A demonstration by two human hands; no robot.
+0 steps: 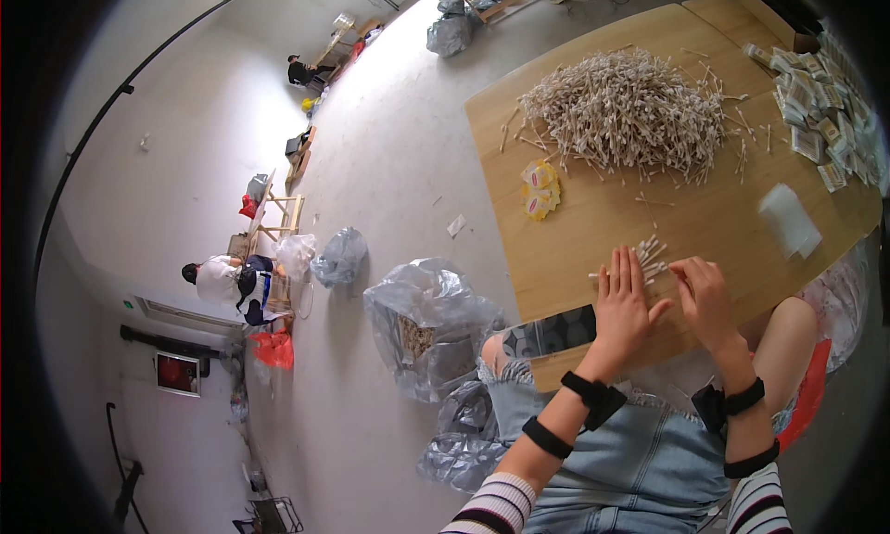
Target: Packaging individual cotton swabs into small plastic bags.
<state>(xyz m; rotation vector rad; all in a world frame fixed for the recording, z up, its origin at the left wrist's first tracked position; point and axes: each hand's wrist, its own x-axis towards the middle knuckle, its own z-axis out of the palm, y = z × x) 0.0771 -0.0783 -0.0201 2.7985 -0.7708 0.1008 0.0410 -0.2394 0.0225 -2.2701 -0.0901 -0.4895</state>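
Head view: cotton swabs (654,252) fan rightward from the nearer left hand (624,302), near the desk's (598,217) front edge.
It lies flat, fingers together; right hand (709,300) curls alongside (grip unclear).

Workshop, probably — heaped swabs (626,112)

A small bunch of white cotton swabs (652,253) lies loosely fanned on the wooden tabletop (565,265), partly covered by the left hand (623,304), ends protruding on both sides.
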